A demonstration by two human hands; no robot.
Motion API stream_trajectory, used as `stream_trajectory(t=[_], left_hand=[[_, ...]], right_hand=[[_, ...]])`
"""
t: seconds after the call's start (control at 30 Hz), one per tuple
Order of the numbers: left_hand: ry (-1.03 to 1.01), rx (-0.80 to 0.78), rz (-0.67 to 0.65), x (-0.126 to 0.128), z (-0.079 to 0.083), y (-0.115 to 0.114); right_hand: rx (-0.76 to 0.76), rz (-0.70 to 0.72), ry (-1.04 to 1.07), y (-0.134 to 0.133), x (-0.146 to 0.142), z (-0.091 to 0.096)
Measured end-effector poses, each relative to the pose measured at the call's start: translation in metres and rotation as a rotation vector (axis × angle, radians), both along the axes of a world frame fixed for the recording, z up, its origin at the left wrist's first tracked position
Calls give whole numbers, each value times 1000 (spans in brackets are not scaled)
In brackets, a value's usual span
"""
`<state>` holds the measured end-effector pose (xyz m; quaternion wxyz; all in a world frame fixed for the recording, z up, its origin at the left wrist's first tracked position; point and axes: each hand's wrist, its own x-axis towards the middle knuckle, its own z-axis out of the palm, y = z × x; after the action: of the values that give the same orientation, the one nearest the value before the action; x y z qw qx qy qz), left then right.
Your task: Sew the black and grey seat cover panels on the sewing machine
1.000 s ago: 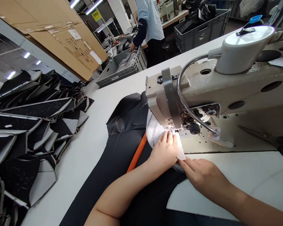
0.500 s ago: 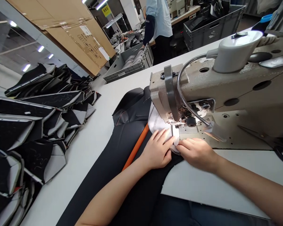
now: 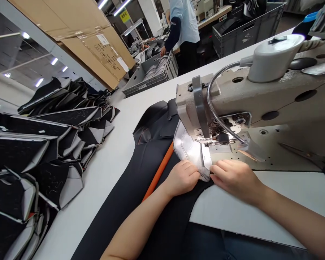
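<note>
A large black fabric cover (image 3: 119, 180) with an orange strip (image 3: 160, 169) lies across the table. Its whitish-grey backing piece (image 3: 186, 146) reaches under the needle area of a sewing machine (image 3: 227, 94). A narrow white strip (image 3: 206, 159) lies along that piece's right edge, just in front of the presser foot. My left hand (image 3: 183, 177) is closed, its curled fingers gripping the grey fabric near its front edge. My right hand (image 3: 233, 180) pinches the corner at the strip's near end. The fingertips of both hands are partly hidden.
Black scissors (image 3: 304, 155) lie on the machine bed at right. Stacked black-and-grey panels (image 3: 54, 141) fill the left side. Behind the white table (image 3: 148, 86) are a grey crate (image 3: 151, 77), a cardboard box (image 3: 97, 50) and a person in a light blue top (image 3: 188, 25).
My left hand has gone from lying flat with spread fingers to curled on the fabric, nearer to me. More of the whitish piece shows. The view has shifted slightly.
</note>
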<state>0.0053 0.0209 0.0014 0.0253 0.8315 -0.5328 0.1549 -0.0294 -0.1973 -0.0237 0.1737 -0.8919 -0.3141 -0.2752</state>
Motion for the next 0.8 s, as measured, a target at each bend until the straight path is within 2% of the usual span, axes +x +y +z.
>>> stream_trajectory(t=[0.1, 0.27, 0.37, 0.6, 0.8], left_hand=[[67, 42, -3, -2, 6, 0], [20, 35, 41, -2, 8, 3], [18, 49, 74, -2, 6, 4], [-14, 65, 7, -2, 0, -4], [86, 108, 5, 6, -7, 0]], right_hand=[[4, -52, -25, 0, 3, 0], [-48, -12, -73, 0, 4, -1], [-73, -5, -90, 0, 5, -3], [-18, 24, -105, 5, 14, -10], [-16, 27, -63, 7, 3, -6]])
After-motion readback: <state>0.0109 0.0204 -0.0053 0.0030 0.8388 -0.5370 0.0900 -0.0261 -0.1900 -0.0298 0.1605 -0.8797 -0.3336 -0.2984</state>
